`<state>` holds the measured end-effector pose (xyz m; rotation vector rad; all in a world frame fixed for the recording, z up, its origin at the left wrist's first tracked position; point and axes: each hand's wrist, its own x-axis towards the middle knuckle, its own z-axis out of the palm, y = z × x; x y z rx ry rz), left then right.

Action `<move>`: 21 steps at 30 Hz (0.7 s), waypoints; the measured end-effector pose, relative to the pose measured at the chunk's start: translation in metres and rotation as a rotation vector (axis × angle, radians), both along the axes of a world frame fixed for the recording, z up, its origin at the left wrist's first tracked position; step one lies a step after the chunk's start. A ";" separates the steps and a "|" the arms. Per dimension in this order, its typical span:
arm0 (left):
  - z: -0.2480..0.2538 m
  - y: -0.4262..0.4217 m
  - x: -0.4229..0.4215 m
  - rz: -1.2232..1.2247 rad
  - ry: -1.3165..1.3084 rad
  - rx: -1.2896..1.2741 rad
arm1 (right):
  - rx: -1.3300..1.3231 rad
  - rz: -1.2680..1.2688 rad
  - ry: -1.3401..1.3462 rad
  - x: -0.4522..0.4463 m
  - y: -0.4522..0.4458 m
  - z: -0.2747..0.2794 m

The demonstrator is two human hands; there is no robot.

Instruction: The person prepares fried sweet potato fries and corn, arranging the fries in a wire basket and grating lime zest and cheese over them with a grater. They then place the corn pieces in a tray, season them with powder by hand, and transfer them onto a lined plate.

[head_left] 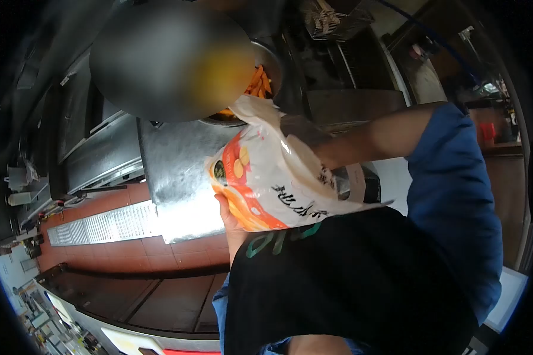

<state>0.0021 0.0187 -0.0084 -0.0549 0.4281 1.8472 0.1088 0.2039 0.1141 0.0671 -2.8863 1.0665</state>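
A white and orange plastic food bag (266, 183) with black lettering is tilted close against my dark apron. My left hand (226, 213) supports it from the lower left edge, thumb showing and the other fingers behind the plastic. At the bag's upper right side is my right hand (328, 155), its fingers hidden by the plastic and shadow. The bag's upper end reaches the rim of a round metal bowl (273, 62). Orange-brown strips like sweet potato fries (259, 83) lie in that bowl. A large blurred grey disc (154, 59) covers much of the bowl.
Under the bowl runs a stainless steel counter (177, 154). A wire fryer basket (337, 21) stands at the top right. On the red tile floor (142, 254) lies a metal drain grate (103, 225). Dark cabinets (172, 296) and a white board (130, 342) are at the lower left.
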 end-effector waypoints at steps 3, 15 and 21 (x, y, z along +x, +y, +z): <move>0.000 0.005 -0.013 0.068 0.078 0.123 | -0.167 -0.116 0.051 0.001 -0.002 0.035; -0.003 0.015 -0.046 0.075 0.215 0.043 | -0.492 -0.704 0.322 0.025 0.072 0.134; -0.011 0.000 -0.050 0.041 0.255 -0.044 | 0.663 -1.444 0.797 -0.021 0.253 0.083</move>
